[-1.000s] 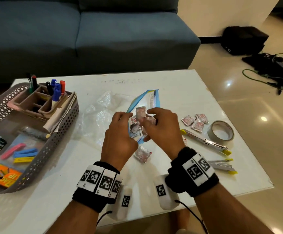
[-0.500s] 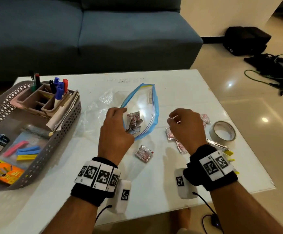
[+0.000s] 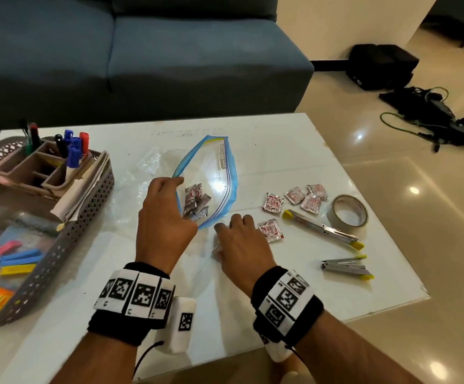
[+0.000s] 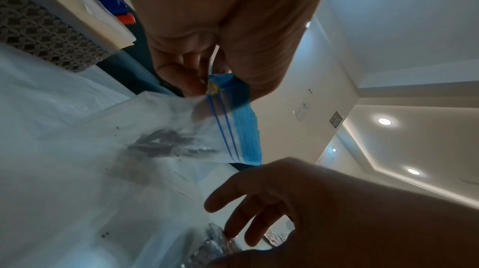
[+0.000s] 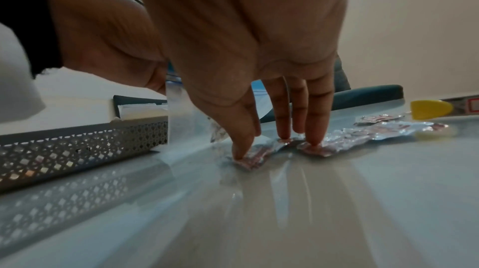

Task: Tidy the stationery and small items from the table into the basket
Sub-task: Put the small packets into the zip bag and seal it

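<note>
Holding open a clear zip bag [image 3: 214, 178] with a blue seal strip, near the middle of the white table [image 3: 253, 314]: left hand [image 3: 164, 220] pinching the bag's rim between thumb and fingertips at the mouth's 9 o'clock edge, mouth gaping upward. Lying inside the bag, a small cluster of red-and-silver foil sachets [image 3: 196, 202]. Pressing down at 5 o'clock from the bag, just beside its lower corner: right hand [image 3: 239, 248], fingers [image 5: 314, 120] straight and spread, tips resting on loose sachets [image 5: 255, 154] flat on the tabletop, nothing gripped. Lying at 3 o'clock from that hand, touching or just beside it, one more sachet [image 3: 271, 230]. Sitting further out at 3 o'clock from the bag, four sachets [image 3: 297, 198] in a loose group. Lying just below those, a silver clip with yellow ends [image 3: 323, 230], angled diagonally; resting near the table's right edge, a roll of clear tape [image 3: 347, 212]; lying at 4 o'clock, a second yellow-tipped clip [image 3: 345, 267]. Standing at 9 o'clock, well apart from the bag, a grey perforated basket [image 3: 86, 217] holding a pen organiser with markers [image 3: 71, 149], folded papers, coloured clips and an orange box. Spreading behind the bag at 10 o'clock, crumpled clear plastic [image 3: 147, 164].
</note>
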